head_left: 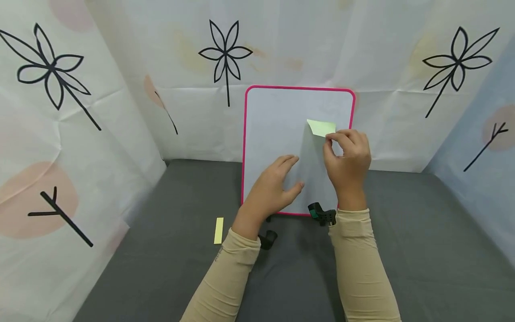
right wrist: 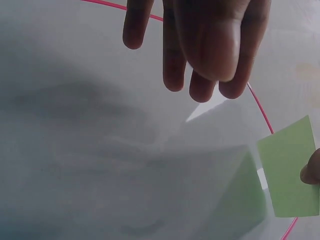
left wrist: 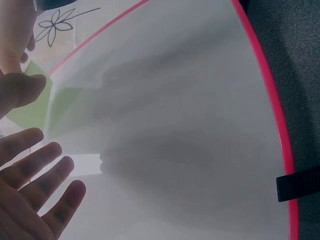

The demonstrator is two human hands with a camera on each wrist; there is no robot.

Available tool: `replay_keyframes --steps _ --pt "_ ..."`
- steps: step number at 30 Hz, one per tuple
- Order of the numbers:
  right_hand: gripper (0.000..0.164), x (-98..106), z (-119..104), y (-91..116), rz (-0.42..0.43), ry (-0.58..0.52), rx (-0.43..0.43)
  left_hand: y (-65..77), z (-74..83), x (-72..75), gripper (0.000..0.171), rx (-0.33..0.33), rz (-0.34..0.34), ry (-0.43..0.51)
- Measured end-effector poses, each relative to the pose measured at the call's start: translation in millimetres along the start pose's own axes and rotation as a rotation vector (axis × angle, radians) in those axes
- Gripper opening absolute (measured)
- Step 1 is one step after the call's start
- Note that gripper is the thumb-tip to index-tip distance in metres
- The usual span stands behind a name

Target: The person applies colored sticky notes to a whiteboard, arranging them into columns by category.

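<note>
Between thumb and fingertips my right hand (head_left: 349, 156) pinches the lower right corner of a pale green sticky note (head_left: 322, 128). The note stands out in front of the upper right part of a pink-framed whiteboard (head_left: 273, 116). In the right wrist view one fingertip (right wrist: 311, 169) presses on the note (right wrist: 286, 170), whose green reflection shows on the glossy board. My left hand (head_left: 273, 185) hovers before the board's lower middle, fingers spread and holding nothing. In the left wrist view its thumb overlaps the note (left wrist: 30, 112).
A narrow yellow paper strip (head_left: 218, 230) lies on the dark grey tabletop (head_left: 177, 268), left of my left forearm. The whiteboard stands upright near the patterned backdrop (head_left: 181, 112). A black clip (left wrist: 300, 186) sits on the board's lower edge.
</note>
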State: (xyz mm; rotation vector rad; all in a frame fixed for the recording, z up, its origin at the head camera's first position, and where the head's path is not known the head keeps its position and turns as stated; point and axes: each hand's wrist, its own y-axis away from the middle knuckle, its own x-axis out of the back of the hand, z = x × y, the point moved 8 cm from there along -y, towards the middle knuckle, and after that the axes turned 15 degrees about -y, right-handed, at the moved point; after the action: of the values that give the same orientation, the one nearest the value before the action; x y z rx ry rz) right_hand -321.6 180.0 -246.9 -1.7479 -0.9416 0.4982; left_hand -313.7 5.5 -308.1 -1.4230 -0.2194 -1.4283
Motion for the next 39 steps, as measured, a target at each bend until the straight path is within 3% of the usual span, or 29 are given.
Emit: replay_keyframes --steps 12,21,27,33,39 --pt "0.013 -5 8 5 -0.087 0.031 -0.019 5.2 -8.5 0.4 0.063 0.066 0.005 0.005" --pt "0.011 -11 14 7 -0.130 0.069 -0.050 4.1 -10.7 -0.9 0.064 0.066 -0.001 0.009" --pt "0.010 -12 20 9 -0.184 0.069 -0.103 5.1 -18.1 2.6 0.064 0.099 0.008 0.020" --pt "0.012 -14 23 13 -0.266 0.075 -0.140 6.1 -15.2 3.0 0.063 0.093 0.002 0.063" --pt "0.017 -18 23 15 -0.316 0.080 -0.143 5.3 -9.6 3.0 0.062 0.064 0.007 0.024"
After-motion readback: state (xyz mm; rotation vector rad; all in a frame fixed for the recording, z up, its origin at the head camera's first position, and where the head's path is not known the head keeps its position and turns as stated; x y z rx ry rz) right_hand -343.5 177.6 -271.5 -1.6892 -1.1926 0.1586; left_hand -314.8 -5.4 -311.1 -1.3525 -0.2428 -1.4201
